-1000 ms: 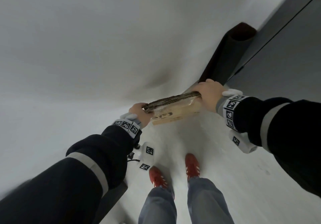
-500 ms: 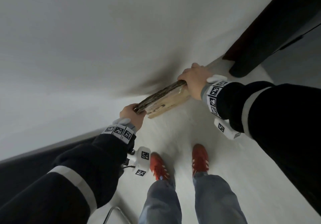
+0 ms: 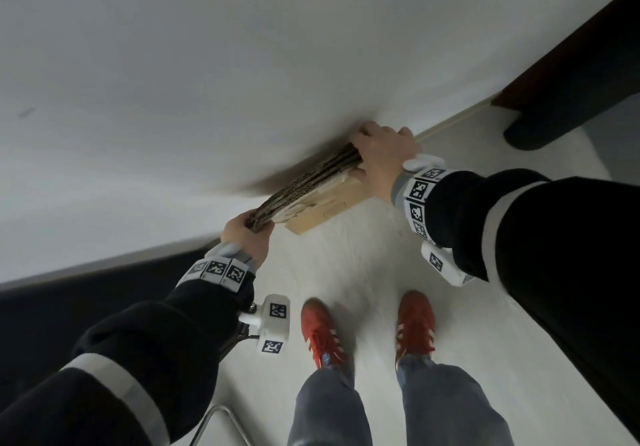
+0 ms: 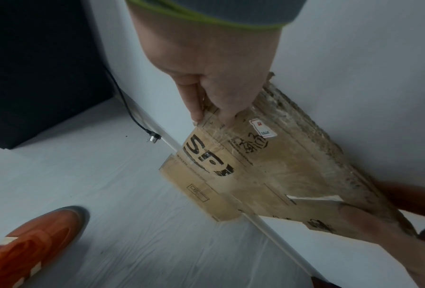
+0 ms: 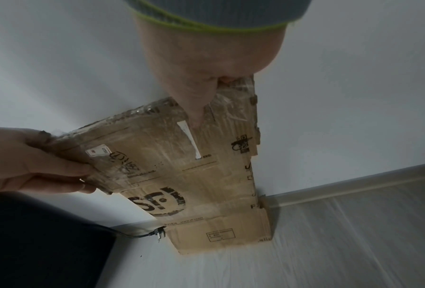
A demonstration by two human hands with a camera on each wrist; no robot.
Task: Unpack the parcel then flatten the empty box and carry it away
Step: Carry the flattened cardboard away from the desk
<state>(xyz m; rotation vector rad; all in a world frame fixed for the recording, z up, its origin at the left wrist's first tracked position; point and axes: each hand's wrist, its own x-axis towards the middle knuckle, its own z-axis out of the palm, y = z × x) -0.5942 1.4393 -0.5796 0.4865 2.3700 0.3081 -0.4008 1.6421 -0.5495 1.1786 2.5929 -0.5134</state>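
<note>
Both hands clamp the flattened box (image 3: 313, 191) upright against the white wall (image 3: 242, 65): left hand (image 3: 246, 234) grips its near-left end, right hand (image 3: 382, 155) its far-right end, long axis along the skirting, bottom edge seemingly just above the floor (image 3: 363, 265).

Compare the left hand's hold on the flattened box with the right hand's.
The left hand grips the box at its nearer, lower end; the right hand grips the farther, higher end, close to the wall. The left thumb lies beside the sticker, the right thumb beside the white strip. Both curl over the top edge, thumb on the printed face.
</note>
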